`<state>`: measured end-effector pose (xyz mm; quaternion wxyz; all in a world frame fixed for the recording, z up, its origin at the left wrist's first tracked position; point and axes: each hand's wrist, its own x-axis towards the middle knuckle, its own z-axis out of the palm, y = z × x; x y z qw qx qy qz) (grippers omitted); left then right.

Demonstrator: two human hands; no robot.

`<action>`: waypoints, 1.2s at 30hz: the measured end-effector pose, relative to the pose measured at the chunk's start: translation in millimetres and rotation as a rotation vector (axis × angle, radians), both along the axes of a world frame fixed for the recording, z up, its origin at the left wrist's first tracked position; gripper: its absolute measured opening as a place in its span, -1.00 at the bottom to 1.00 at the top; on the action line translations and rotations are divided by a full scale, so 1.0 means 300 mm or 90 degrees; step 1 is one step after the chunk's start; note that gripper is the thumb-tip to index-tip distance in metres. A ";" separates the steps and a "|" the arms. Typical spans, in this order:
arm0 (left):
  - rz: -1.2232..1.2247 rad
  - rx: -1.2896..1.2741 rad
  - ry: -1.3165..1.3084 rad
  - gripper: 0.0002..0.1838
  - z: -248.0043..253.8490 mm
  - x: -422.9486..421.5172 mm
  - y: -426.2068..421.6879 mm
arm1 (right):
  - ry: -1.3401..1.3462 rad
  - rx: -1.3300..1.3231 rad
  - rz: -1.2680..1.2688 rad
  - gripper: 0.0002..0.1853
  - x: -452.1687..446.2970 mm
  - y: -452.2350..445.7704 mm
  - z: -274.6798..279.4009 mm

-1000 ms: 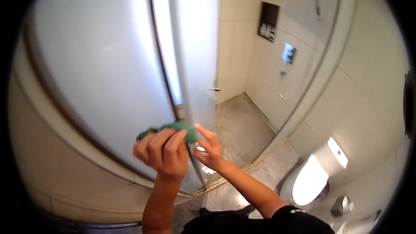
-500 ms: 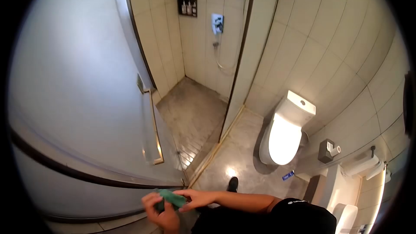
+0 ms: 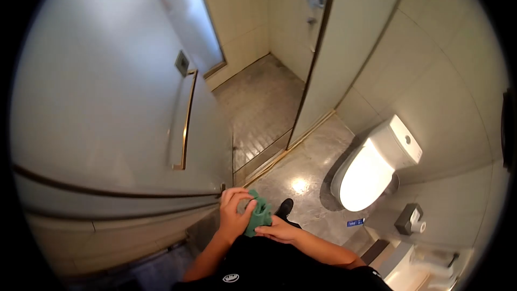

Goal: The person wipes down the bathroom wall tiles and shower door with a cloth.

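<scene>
A crumpled green cloth (image 3: 259, 213) is between my two hands, close to my black shirt. My left hand (image 3: 234, 213) has its fingers bent around the cloth's left side. On the lower right, my right hand (image 3: 277, 230) pinches the cloth between thumb and fingers. The frosted glass door (image 3: 118, 102) with its long metal handle (image 3: 187, 121) stands to the left, beyond my hands.
The shower floor (image 3: 264, 97) lies past the door. A white toilet (image 3: 369, 175) is on the right, with a blue packet (image 3: 355, 222) on the floor near it. A dark paper holder (image 3: 408, 219) hangs on the right wall.
Both hands have come in close to my body with the green cloth. The view has tilted down and turned, so the door handle, toilet and floor now show differently.
</scene>
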<state>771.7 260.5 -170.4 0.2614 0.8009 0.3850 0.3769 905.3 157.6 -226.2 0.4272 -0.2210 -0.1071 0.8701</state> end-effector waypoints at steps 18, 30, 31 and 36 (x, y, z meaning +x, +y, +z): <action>0.319 0.022 0.221 -0.64 -0.091 -0.106 0.407 | -0.144 -0.160 -0.230 -0.57 0.333 0.216 -0.093; 0.438 -0.111 0.240 -0.61 -0.280 -0.200 0.870 | -0.376 -0.136 -0.160 -0.55 0.271 0.868 -0.151; 0.424 -0.126 0.276 -0.64 -0.298 -0.199 0.870 | -0.407 -0.117 -0.128 -0.56 0.251 0.931 -0.153; 0.399 -0.139 0.191 -0.73 -0.304 -0.222 0.859 | -0.426 -0.117 -0.087 -0.59 0.160 1.244 -0.106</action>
